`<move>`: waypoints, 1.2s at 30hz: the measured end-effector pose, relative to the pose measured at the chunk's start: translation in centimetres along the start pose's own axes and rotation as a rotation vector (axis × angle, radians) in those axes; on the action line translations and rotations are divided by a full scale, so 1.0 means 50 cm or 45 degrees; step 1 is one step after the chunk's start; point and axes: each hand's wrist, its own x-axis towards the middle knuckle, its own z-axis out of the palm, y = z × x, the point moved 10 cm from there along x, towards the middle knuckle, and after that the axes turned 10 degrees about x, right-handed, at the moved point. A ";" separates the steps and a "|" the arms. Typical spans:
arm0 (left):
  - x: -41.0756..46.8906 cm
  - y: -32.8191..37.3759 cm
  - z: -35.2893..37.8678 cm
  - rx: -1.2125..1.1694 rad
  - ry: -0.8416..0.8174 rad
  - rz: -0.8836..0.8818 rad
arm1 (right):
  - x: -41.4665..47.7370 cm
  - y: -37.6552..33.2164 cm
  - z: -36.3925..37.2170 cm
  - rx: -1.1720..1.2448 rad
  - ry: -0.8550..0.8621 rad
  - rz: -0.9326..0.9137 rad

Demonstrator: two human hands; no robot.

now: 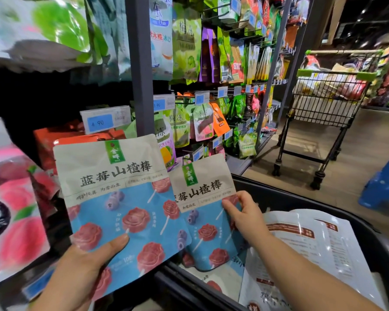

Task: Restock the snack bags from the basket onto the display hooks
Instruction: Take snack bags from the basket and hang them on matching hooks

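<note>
I hold two identical beige-and-blue snack bags with red flower-shaped candies printed on them. My left hand [81, 272] grips the nearer bag [117, 198] at its lower left corner, thumb across the front. My right hand [245, 216] pinches the second bag [207, 212] at its right edge, just above the black basket [301, 198]. White bags with orange print [312, 248] lie inside the basket. The display hooks [211, 95] with hanging snack bags fill the shelving ahead.
A grey upright post [142, 63] divides the shelving. Pink peach bags [11, 209] hang at the left, orange packs [61, 135] behind my bags. A loaded shopping trolley [323, 102] stands in the aisle at the right, with a blue stool [384, 182] near it.
</note>
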 end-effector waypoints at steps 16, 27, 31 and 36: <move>-0.033 0.012 -0.015 -0.011 0.014 -0.055 | 0.001 0.083 0.001 0.351 -0.271 0.374; -0.078 0.076 -0.105 0.380 0.173 0.036 | -0.023 -0.099 -0.028 0.779 -0.210 0.077; -0.108 0.110 -0.146 0.572 0.246 0.065 | -0.062 -0.168 0.032 0.868 -0.370 0.063; -0.148 0.148 -0.178 0.608 0.289 0.105 | -0.110 -0.220 0.148 0.765 -0.589 0.077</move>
